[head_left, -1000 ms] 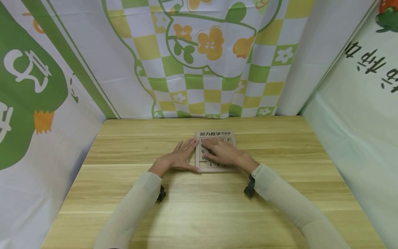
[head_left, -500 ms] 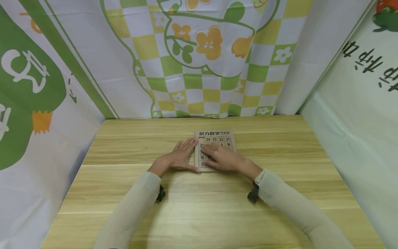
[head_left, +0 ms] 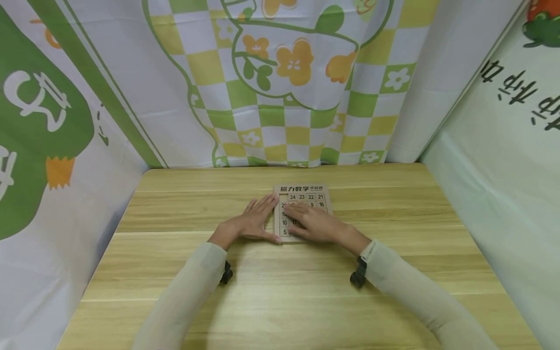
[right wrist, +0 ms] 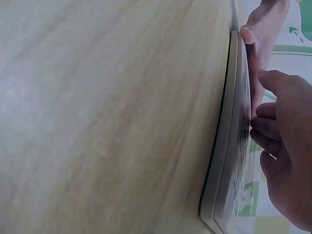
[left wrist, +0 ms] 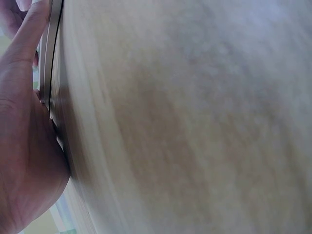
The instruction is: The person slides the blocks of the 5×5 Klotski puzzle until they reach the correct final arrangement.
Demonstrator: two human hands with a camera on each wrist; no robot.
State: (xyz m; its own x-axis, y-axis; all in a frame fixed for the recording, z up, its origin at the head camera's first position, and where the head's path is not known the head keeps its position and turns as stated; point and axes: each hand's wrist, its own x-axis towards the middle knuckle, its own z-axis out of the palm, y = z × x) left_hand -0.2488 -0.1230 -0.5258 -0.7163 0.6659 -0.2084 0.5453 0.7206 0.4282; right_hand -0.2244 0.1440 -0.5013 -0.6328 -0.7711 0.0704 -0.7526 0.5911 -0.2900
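Observation:
A wooden sliding number puzzle (head_left: pixel 325 189) lies flat on the table, with dark lettering along its top edge and numbered tiles in its frame. The tile spot at its upper left corner is bare. My left hand (head_left: pixel 253 222) lies spread along the puzzle's left side, fingertips at the upper left edge and thumb at the lower left corner. Over the tiles is my right hand (head_left: pixel 318 224), its fingertips touching the left columns and its palm hiding much of the lower right. In the right wrist view, its fingers (right wrist: pixel 265 126) bend slightly down to the puzzle's face.
The wood-grain table (head_left: pixel 288 296) stretches around the puzzle on all sides. A curtain (head_left: pixel 271 116) with green and yellow checks and flowers hangs behind the far edge, and printed white sheets stand at left and right. Both wrists carry a small black camera (head_left: pixel 358 279).
My right hand has drawn the left column of tiles down toward me, so the bare spot moved from the lower left to the upper left corner. My left hand stays in place.

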